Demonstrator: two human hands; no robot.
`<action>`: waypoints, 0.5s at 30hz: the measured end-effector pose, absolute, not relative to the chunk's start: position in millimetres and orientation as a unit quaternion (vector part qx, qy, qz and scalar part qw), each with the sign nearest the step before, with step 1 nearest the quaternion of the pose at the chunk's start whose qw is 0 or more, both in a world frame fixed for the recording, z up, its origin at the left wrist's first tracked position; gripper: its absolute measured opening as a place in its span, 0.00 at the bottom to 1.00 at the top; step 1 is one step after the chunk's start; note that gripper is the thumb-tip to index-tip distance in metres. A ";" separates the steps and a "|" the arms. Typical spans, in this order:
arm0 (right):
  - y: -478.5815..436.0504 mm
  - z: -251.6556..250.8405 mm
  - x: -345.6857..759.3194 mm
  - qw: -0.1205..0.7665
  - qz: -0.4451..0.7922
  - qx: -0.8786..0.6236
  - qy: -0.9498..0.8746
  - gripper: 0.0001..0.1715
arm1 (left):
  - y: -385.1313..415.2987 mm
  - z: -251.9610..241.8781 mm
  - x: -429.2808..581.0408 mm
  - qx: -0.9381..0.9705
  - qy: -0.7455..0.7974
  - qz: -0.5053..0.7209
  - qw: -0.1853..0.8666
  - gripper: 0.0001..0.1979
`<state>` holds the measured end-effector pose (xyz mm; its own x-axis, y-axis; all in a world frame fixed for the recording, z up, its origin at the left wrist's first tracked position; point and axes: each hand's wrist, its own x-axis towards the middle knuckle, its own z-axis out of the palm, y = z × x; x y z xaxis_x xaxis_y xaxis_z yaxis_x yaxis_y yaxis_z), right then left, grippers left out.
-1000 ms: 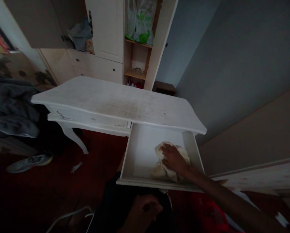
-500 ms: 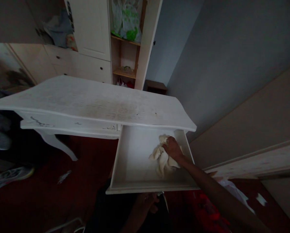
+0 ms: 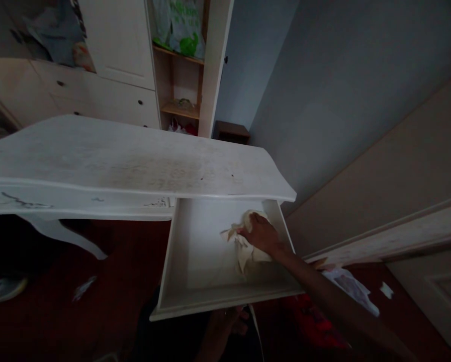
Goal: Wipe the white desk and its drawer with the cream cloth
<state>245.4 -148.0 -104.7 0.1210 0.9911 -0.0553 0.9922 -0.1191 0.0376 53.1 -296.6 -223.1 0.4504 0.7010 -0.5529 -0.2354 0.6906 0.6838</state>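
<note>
A white desk (image 3: 127, 161) has its right-hand drawer (image 3: 195, 301) pulled out toward me. Inside the drawer lies a crumpled cream cloth (image 3: 246, 251). My right hand (image 3: 259, 234) presses down on the cloth with its fingers closed over it, near the drawer's back right corner. My left hand (image 3: 229, 322) is below the drawer's front edge in deep shadow; it seems to touch the underside of the front, and its fingers are hard to read.
A white wardrobe (image 3: 112, 45) with open shelves and plastic bags (image 3: 176, 27) stands behind the desk. A grey wall (image 3: 342, 90) runs along the right. Red fabric (image 3: 316, 322) and white scraps (image 3: 348, 284) lie on the dark red floor.
My right hand has slid the cloth from the drawer's front right toward its back. My head has moved closer and to the right, so the desk fills more of the view.
</note>
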 end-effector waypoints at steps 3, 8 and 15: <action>-159.3 -107.3 253.4 0.073 -0.040 0.743 0.664 0.57 | -296.7 -222.9 52.1 0.272 0.440 0.288 0.806 0.40; -160.0 -117.5 261.3 0.064 -0.043 0.748 0.660 0.45 | -297.2 -221.5 51.6 0.287 0.439 0.292 0.800 0.37; -126.1 -115.4 262.2 0.009 -0.048 0.792 0.609 0.26 | -296.1 -223.2 50.7 0.303 0.433 0.286 0.799 0.38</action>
<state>262.2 -126.1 -115.4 0.2545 0.9631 -0.0871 0.9649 -0.2590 -0.0443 50.7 -296.1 -223.2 0.4607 0.7198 -0.5193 -0.1945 0.6527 0.7322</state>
